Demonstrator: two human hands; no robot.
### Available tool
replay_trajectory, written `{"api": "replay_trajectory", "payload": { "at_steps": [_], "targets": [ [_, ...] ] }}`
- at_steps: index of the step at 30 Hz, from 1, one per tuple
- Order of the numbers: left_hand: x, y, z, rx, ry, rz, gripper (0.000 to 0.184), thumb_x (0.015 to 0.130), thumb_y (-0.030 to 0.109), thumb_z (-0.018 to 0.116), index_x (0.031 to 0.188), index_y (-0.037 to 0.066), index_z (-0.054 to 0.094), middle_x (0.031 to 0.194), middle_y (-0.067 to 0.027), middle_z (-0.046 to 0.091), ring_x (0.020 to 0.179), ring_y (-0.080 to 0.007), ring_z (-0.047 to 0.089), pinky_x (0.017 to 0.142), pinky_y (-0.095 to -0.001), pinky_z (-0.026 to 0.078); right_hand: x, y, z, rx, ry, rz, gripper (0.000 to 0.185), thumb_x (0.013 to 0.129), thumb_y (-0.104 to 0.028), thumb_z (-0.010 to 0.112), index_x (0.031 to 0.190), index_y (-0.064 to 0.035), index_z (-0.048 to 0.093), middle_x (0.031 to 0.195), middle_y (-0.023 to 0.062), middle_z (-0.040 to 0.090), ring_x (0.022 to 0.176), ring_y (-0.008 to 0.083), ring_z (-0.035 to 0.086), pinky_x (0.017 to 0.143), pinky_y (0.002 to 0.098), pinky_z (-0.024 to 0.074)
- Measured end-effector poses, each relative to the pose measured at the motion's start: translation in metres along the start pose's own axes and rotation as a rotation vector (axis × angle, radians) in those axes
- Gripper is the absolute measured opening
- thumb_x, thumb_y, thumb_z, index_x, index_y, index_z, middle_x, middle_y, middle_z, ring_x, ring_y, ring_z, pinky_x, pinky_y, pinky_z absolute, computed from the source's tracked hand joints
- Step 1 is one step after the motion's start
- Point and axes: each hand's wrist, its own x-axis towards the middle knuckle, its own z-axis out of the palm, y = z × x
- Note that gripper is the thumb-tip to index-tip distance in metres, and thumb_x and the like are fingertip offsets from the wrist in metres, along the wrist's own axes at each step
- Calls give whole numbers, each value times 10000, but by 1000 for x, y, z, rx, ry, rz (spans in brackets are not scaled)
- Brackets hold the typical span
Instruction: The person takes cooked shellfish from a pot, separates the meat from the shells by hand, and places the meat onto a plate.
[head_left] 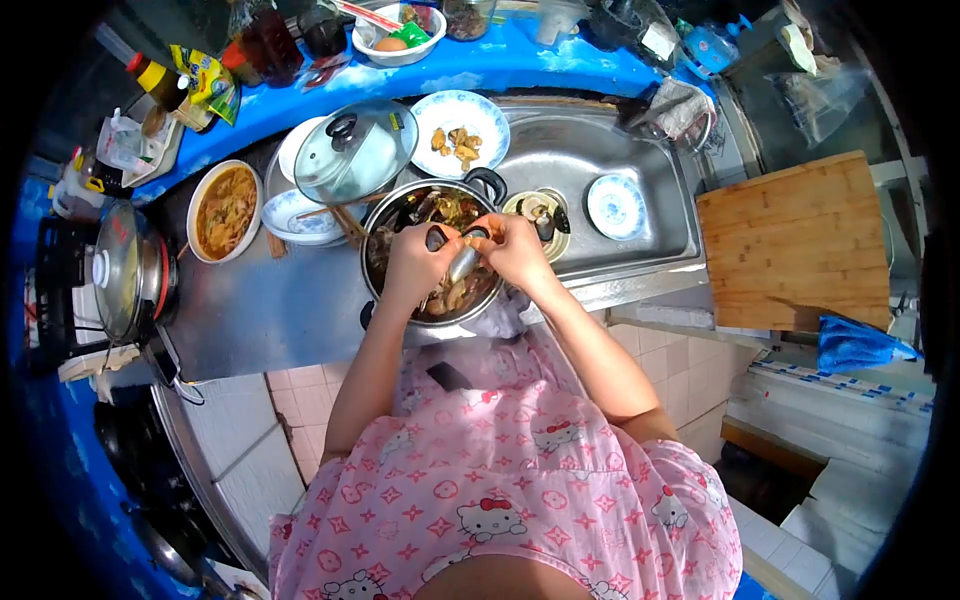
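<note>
Over a steel pot (432, 318) of shellfish, my left hand (420, 258) and my right hand (512, 248) meet, fingers closed on a dark mussel shell (463, 263). Each hand grips one side of it, and part of the shell is hidden by the fingers. Behind the pot, a blue-and-white plate (485, 108) bears several pieces of orange mussel meat (464, 150). To the right of my right hand, a bowl (553, 246) at the sink's edge contains dark empty shells (545, 226).
A glass lid (372, 160) leans behind the pot on the left. Further left stands a bowl of soup (226, 212). The sink (640, 165) contains a small plate (617, 208). At the right lies a wooden cutting board (795, 240). Bottles and a white basket (372, 48) line the blue ledge.
</note>
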Motion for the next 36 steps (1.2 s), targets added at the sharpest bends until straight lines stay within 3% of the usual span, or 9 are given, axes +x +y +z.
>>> {"api": "replay_trajectory", "payload": {
  "at_steps": [5,7,9,12,20,25,28,32,36],
  "targets": [
    [30,-27,10,-3,-43,-90,183,705,105,662,833,-23,633,755,-180,644,695,-285,636,647,-349,478,33,22,6,48,119,-96,118,750,-63,662,830,19,634,682,146,635,584,179,576,557,313,441],
    [50,-32,13,-92,-10,-25,229,692,113,667,866,-30,625,805,-174,655,746,-276,635,682,-358,474,51,18,-1,84,67,26,93,762,-65,662,817,9,643,662,85,628,550,125,538,520,290,423],
    [79,-64,21,-187,-39,-69,192,684,76,679,844,-20,635,786,-114,663,714,-187,619,652,-318,465,69,4,-7,276,54,92,75,786,-67,654,798,7,658,645,14,603,524,76,499,472,251,400],
    [115,-62,27,-489,37,-96,121,686,31,695,792,-2,646,734,-47,646,649,-133,580,605,-287,448,115,0,-18,302,42,142,101,777,-53,649,837,24,674,642,23,604,493,84,489,439,246,393],
    [168,-44,44,-366,151,-609,288,643,26,729,893,-55,612,824,-107,637,723,-184,607,608,-322,464,204,36,-20,-13,185,197,168,720,-123,697,829,4,687,657,48,622,532,110,536,500,266,430],
    [171,-87,66,-420,224,-587,288,663,96,726,838,-82,582,751,-115,599,592,-198,592,404,-323,453,224,54,-13,-216,222,231,273,667,-238,725,806,-4,704,751,102,676,649,173,629,595,318,485],
    [167,-82,56,-457,73,-601,349,763,116,658,1061,-34,556,941,-127,610,805,-221,612,517,-363,505,214,43,-15,-261,171,225,268,676,-214,715,829,5,697,757,121,670,685,194,630,621,333,490],
    [142,-41,28,-499,-76,-539,440,884,283,594,1116,-83,521,1016,-156,607,832,-201,623,606,-305,546,188,28,-40,276,53,243,157,764,-184,699,839,-46,699,687,24,626,510,98,497,447,250,375],
    [77,-50,9,-353,83,-145,284,920,214,535,1109,5,576,1028,-96,643,821,-151,623,707,-255,505,131,46,-87,254,266,158,172,802,-194,687,856,-31,686,636,-28,573,512,49,428,460,218,318]
  ]
}}
